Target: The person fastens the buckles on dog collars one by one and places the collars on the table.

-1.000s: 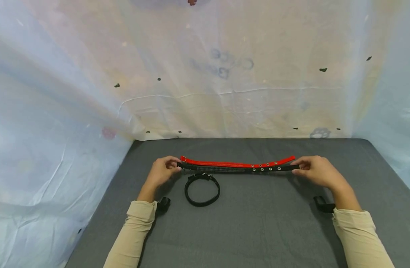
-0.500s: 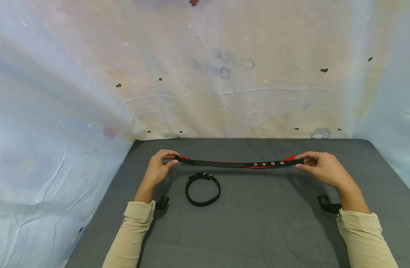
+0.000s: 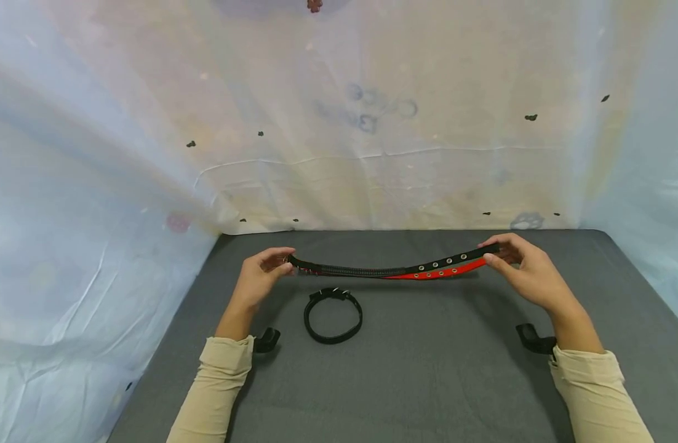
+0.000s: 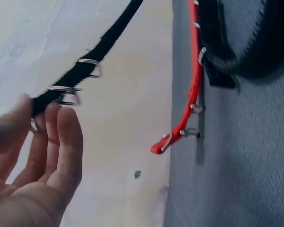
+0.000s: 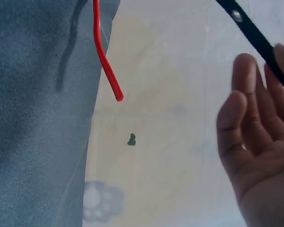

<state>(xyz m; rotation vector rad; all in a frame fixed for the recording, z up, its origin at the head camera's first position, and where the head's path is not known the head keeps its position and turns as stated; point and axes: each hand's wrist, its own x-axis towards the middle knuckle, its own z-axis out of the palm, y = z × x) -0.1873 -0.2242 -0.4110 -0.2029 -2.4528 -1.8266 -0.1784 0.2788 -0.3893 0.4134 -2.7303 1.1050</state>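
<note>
Gray table (image 3: 427, 375) before you | black strap (image 3: 361, 271) held above it | red strap (image 3: 466, 267) lying on table, untouched by you | your left hand (image 3: 257, 275) pinching the black strap's ringed end, right hand (image 3: 530, 274) its plain end | black loop (image 3: 333, 339) on table, nearer you

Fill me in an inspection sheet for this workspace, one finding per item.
Surface: grey covering, with shadows from the arms.
Job's things: black strap, with metal eyelets, raised off the surface and sagging between the hands.
Clutter: red strap, ends curving up, held by neither hand; dark looped collar, buckled, lying nearer the wearer.
Hands: left hand pinches the strap's end with metal fittings; right hand pinches the end beyond the eyelets.
Cables: nothing seen.
Surroundings: pale printed sheeting behind and at both sides, creased.
</note>
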